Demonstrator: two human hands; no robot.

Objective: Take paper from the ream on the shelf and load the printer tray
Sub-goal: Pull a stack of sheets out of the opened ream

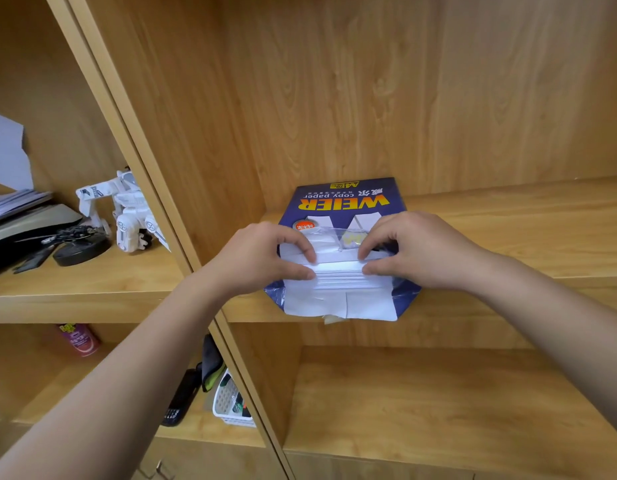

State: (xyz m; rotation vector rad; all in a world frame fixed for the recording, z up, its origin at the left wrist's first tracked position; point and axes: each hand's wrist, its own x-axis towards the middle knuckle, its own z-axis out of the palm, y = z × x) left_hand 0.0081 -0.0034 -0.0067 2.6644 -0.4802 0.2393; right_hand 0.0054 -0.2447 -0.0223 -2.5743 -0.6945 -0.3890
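Two bare forearms reach in. Left hand (265, 259) and right hand (414, 251) each pinch the exposed white sheets (338, 271) at the torn-open end of one blue ream (345, 202), lying flat on the wooden shelf (508, 237). One white toy robot (127, 213) stands in the neighbouring bay.

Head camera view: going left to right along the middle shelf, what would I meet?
Stacked papers → black round base → white toy robot → wooden divider → left hand → blue paper ream → right hand → bare shelf board.
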